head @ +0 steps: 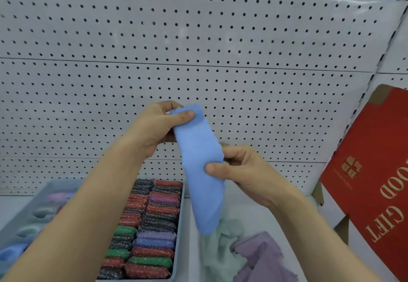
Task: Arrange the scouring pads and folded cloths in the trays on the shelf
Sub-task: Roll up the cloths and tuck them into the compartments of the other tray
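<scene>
Blue cloth (198, 167), folded lengthwise into a narrow strip with a scalloped right edge, held in the air above the shelf (254, 211) and in front of the white pegboard (198, 39). The strip hangs steeply, with its upper end to the left and its lower end free. The surface is a uniform mid-blue with a fine nap.

Left hand (154, 127): pinches the upper end, thumb pressed flat on the near face and fingers curled behind.

Right hand (242, 171): pinches the strip at mid-length on its right edge, thumb in front and fingers curled behind.

Below, toward the shelf's front edge, a pale blue tray (180, 237) holds glittery scouring pads (152, 226) in red, green, dark grey, purple and blue. They stand on edge in two tight rows.

A second tray (50, 185), at the shelf's left end, holds pastel items too blurred to identify.

Right of the pad tray, a pale green cloth (220, 250) and a mauve cloth (262, 257) lie crumpled and touching, directly beneath the strip's lower end.

At the shelf's right end a red box (375, 171) with gold lettering leans tilted.
</scene>
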{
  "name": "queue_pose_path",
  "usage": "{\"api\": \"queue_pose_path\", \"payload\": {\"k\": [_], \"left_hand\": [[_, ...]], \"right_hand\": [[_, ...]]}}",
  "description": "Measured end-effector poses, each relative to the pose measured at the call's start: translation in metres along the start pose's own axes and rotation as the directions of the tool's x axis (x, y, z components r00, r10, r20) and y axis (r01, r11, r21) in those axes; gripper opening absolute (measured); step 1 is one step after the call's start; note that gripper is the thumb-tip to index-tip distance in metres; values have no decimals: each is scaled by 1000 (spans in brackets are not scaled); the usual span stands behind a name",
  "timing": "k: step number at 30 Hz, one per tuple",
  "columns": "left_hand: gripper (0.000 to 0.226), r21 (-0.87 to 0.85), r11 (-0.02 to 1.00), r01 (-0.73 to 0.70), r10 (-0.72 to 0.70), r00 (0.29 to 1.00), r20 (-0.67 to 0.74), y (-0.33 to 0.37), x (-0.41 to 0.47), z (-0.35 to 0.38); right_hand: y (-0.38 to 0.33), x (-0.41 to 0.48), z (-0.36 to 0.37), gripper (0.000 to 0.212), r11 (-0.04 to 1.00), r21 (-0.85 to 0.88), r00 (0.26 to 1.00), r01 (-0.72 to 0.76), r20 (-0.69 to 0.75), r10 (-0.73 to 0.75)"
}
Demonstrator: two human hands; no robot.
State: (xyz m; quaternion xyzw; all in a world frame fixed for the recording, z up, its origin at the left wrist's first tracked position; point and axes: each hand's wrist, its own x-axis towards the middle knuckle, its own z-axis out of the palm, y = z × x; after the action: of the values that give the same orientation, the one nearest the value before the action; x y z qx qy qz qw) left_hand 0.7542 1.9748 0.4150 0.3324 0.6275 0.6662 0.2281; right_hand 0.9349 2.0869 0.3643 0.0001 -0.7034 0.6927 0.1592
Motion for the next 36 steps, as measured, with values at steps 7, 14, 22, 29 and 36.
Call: {"api": "queue_pose_path", "payload": {"k": [7,14,22,29,36], "left_hand": [[18,-96,937,336,-310,926,218,-47,-2,12],[33,-237,970,-60,78,995,66,-54,-27,37],[38,-103,974,-201,212,971,110,-57,-35,46],[12,-40,980,-195,198,974,110,-62,-31,40],[15,-68,986,-155,162,981,105,-62,-36,43]], "right_hand": [[-19,17,-4,24,972,-111,949,206,-219,-226],[-23,33,-9,14,990,29,857,142,-505,-108],[-17,31,-11,28,990,108,845,93,-534,-21],[-14,27,-16,16,987,161,871,3,-485,76],[-14,29,-15,18,988,154,874,9,-481,67]]}}
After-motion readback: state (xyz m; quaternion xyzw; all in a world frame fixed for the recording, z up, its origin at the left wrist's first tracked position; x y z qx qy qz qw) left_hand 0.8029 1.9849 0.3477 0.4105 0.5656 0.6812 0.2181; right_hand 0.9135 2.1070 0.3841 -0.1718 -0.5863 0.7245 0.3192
